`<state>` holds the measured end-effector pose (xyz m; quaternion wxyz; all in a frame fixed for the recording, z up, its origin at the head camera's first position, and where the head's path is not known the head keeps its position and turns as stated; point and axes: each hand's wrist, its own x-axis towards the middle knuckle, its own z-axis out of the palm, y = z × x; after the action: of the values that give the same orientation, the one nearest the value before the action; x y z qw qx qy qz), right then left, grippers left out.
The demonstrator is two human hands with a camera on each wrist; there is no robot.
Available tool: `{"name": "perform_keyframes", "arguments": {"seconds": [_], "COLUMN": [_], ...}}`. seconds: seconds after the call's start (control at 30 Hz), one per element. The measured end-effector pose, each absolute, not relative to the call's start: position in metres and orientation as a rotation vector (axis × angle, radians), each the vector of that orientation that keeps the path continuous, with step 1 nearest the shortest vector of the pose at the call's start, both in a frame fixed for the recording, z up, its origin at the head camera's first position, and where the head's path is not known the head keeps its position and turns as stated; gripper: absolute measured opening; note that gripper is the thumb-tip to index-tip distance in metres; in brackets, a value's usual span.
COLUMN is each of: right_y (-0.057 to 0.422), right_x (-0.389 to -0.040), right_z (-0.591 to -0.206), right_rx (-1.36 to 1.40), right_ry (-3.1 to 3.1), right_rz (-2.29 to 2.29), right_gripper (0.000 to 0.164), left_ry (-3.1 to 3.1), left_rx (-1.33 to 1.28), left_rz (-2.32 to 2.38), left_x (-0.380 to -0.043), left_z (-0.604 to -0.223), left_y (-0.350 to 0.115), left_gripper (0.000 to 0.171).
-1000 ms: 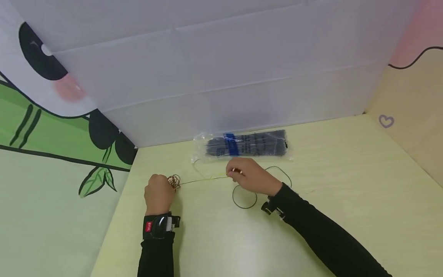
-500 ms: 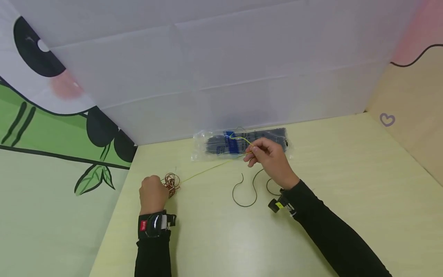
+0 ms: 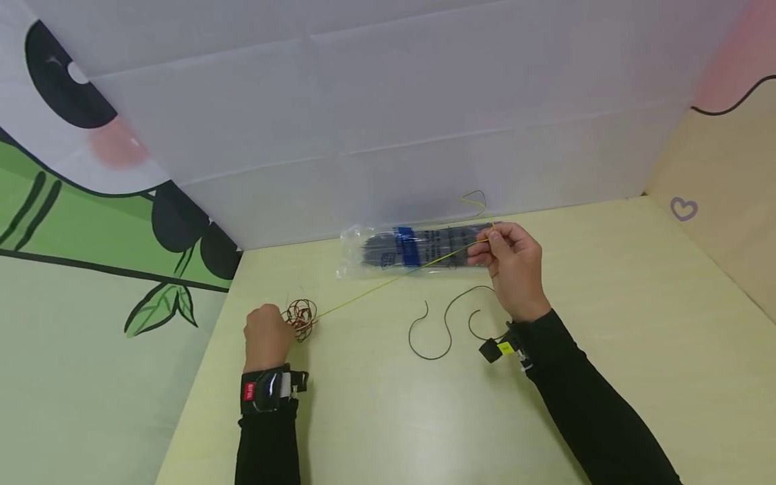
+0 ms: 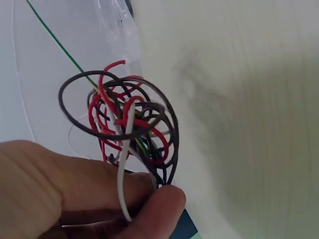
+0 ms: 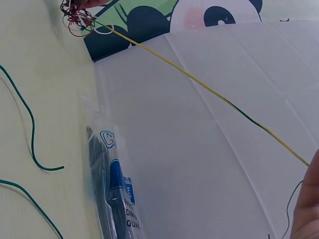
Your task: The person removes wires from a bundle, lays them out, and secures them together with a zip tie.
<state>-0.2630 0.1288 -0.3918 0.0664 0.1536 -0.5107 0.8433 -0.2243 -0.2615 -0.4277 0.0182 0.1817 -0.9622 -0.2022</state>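
Observation:
My left hand [image 3: 267,340] pinches a tangled bundle of wires [image 4: 132,119] between thumb and fingers, over the left part of the table. Red, dark and white strands loop together in the left wrist view. From the bundle a yellow-green wire [image 5: 219,97] runs taut, up to the right. My right hand [image 3: 515,269] pinches that wire between thumb and forefinger, in front of the pack at the back. Its loose end curls up beyond the fingertips, against the white backdrop. Below the right hand, a separate green wire [image 5: 33,124] lies curved on the table.
A clear plastic pack of dark thin strips [image 3: 439,250], with a blue label, lies along the table's back edge. Behind it rises a white cloth backdrop [image 3: 388,101]. Printed panels stand at both sides of the pale table [image 3: 376,417].
My right hand has moved right and up, drawing the yellow-green wire out longer and away from the green wire. The left hand shifted slightly left, still gripping the bundle.

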Motion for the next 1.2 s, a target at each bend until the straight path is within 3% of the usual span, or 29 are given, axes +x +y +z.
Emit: {"name": "perform_keyframes", "arguments": {"seconds": [0.13, 0.23, 0.37, 0.5, 0.67, 0.93, 1.1, 1.2], "right_y": [0.126, 0.122, 0.123, 0.124, 0.129, 0.163, 0.188, 0.196], "right_x": [-0.265, -0.266, -0.282, -0.275, -0.260, -0.264, -0.268, -0.270], "right_z": [-0.400, -0.414, -0.455, -0.445, -0.412, -0.412, -0.408, -0.403], "right_rx": [0.408, 0.379, 0.467, 0.476, 0.443, 0.403, 0.228, 0.155], "right_ry": [-1.654, -1.805, -1.796, -1.851, -2.025, -2.213, -2.270, -2.286], "right_rz": [2.541, 2.489, 2.472, 2.394, 2.174, 1.374, 1.314, 1.318], "right_gripper": [0.017, 0.025, 0.032, 0.031, 0.030, 0.019, 0.018, 0.018], "left_ry": [-3.009, -2.990, -2.931, -2.951, -2.992, -2.976, -2.993, -2.929], "left_rx": [0.449, 0.273, -0.101, -0.416, -0.301, -0.068, 0.072, 0.010], "left_rz": [-0.528, -0.432, -0.415, -0.357, -0.247, -0.329, -0.417, -0.377], "left_x": [-0.226, -0.226, -0.225, -0.226, -0.224, -0.223, -0.225, -0.226], "left_z": [-0.426, -0.426, -0.426, -0.428, -0.433, -0.432, -0.433, -0.433], "left_y": [-0.254, -0.243, -0.224, -0.211, -0.214, -0.235, -0.243, -0.244], "left_gripper": [0.014, 0.002, 0.027, 0.023, 0.007, 0.018, 0.020, 0.015]}}
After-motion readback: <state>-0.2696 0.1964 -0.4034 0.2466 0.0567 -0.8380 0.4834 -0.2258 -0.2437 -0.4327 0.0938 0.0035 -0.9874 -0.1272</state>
